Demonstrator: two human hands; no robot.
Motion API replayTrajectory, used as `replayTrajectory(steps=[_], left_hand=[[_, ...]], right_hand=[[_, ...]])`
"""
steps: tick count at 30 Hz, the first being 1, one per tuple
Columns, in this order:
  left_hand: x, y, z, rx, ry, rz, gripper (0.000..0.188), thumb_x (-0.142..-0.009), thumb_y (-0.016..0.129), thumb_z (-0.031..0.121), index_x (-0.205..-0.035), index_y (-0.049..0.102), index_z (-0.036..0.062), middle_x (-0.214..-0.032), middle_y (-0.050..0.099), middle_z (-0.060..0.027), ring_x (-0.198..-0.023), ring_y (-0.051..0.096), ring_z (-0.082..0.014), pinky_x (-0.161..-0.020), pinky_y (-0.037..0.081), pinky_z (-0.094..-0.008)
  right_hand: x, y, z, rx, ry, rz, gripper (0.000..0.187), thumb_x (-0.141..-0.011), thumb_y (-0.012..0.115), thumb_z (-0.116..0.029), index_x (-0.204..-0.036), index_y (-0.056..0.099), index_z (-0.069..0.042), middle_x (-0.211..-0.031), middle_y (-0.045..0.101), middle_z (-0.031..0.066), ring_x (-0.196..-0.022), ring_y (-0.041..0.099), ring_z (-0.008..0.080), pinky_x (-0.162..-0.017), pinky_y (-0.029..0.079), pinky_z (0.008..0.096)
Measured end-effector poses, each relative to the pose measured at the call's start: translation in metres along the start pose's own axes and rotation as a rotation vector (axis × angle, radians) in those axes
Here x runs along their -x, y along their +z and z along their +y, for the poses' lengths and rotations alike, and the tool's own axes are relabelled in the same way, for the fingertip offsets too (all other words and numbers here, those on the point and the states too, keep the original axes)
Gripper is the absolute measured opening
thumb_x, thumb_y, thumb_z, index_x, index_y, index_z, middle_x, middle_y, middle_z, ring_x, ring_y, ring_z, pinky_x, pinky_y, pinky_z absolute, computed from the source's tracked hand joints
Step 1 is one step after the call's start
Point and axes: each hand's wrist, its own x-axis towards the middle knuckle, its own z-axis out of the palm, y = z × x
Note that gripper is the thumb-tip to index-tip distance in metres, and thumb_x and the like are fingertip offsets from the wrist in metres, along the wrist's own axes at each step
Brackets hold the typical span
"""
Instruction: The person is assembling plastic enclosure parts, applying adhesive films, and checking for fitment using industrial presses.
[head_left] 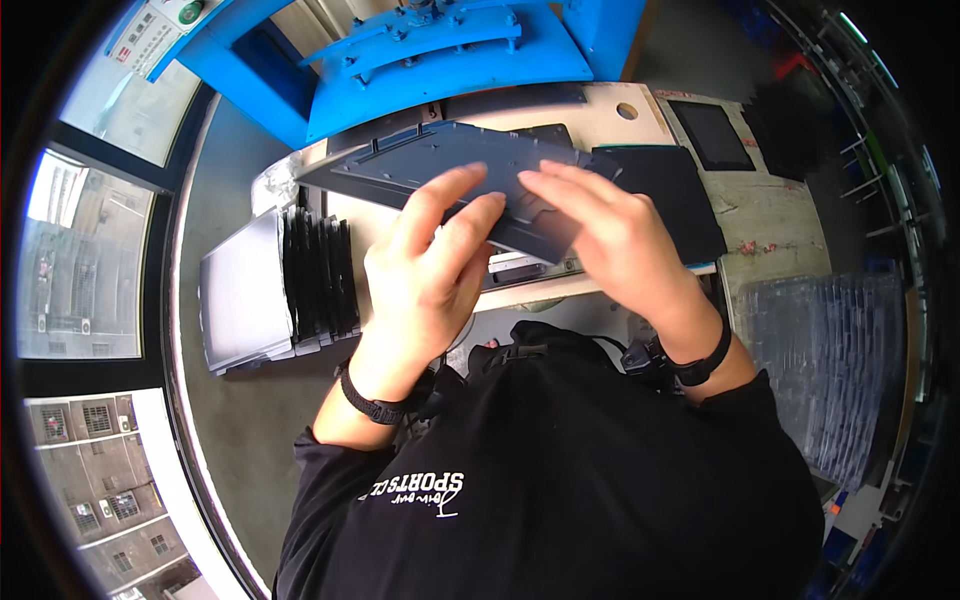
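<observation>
Panel in hand: we hold one flat dark grey moulded panel (450, 165) above the counter (610, 110), tilted, its long side running left to right in front of the blue machine frame (440, 60).
Left hand (425, 270): our fingers are spread flat over the near face of the panel and the thumb is hidden, so we press it rather than clench it; we cannot tell whether the thumb hooks underneath.
Right hand (620, 240): it lies over the panel's right near corner, fingertips on the top face, closed lightly on the edge.
How it will handle: we judge it light and fairly stiff, a thin plastic sheet with ribs and cut-outs that could flex or crack if bent from one end. The smooth face looks slippery.
Where to hold: we would take it by both long edges, near the ends, clear of the thin cut-out webs.
Count, panels: one in our hands.
Count, upright black pieces: a row (318, 275) stands on edge left of us; about six, and we cannot count them surely.
Count, grey trays: one pale grey tray (240, 300) just beside that row.
Count, black mats: one on the counter (670, 195), one smaller further right (712, 135).
Clear stacked trays (830, 360): a pile at our right, number unreadable.
</observation>
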Motion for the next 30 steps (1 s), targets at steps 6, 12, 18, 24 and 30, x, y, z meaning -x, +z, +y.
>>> replayTrajectory(steps=[6,12,18,24,30], left_hand=[[0.028,-0.022,-0.047,0.650,-0.456,0.569,0.089,-0.071,0.078,0.003,-0.143,0.026,0.0014,-0.137,0.044,-0.0206,-0.108,0.060,-0.0267,-0.085,0.054,-0.0333],[0.028,-0.023,-0.057,0.827,-0.316,0.083,0.016,-0.076,0.068,-0.003,-0.092,0.065,-0.0058,-0.098,0.067,-0.0213,-0.095,0.064,-0.0258,-0.085,0.051,-0.0335],[0.028,-0.025,-0.059,0.714,-0.252,0.067,0.020,-0.080,0.068,0.008,-0.092,0.062,-0.0066,-0.096,0.065,-0.0248,-0.092,0.064,-0.0318,-0.083,0.052,-0.0385],[0.019,-0.023,-0.038,0.168,-0.289,0.095,0.029,-0.064,0.065,-0.012,-0.091,0.066,-0.0014,-0.094,0.068,-0.0139,-0.088,0.067,-0.0247,-0.080,0.053,-0.0302],[-0.003,-0.010,0.004,-0.171,-0.042,0.062,0.040,-0.063,0.076,-0.002,-0.099,0.066,0.0101,-0.120,0.058,-0.0143,-0.082,0.068,-0.0221,-0.063,0.055,-0.0289]], right_hand=[[0.030,-0.020,0.046,-0.464,0.016,0.102,0.047,-0.072,0.048,0.017,-0.115,0.061,0.004,-0.114,0.063,0.0197,-0.109,0.061,0.0289,-0.094,0.048,0.0348],[0.033,-0.014,0.060,-0.702,0.003,0.020,0.026,-0.086,0.051,0.006,-0.110,0.060,0.006,-0.115,0.063,0.0220,-0.109,0.061,0.0310,-0.096,0.046,0.0369],[0.036,-0.009,0.068,-0.721,-0.056,0.007,0.034,-0.085,0.053,0.006,-0.119,0.056,0.004,-0.119,0.060,0.0206,-0.098,0.064,0.0257,-0.088,0.050,0.0328],[0.025,-0.049,0.009,-0.261,0.290,0.003,0.060,-0.079,0.073,-0.014,-0.132,0.047,-0.001,-0.125,0.057,0.0148,-0.066,0.063,0.0120,-0.057,0.051,0.0245],[-0.003,0.003,0.011,0.054,0.036,0.009,0.051,-0.067,0.060,0.006,-0.115,0.063,-0.013,-0.112,0.062,0.0185,-0.083,0.066,0.0359,-0.072,0.056,0.0376]])
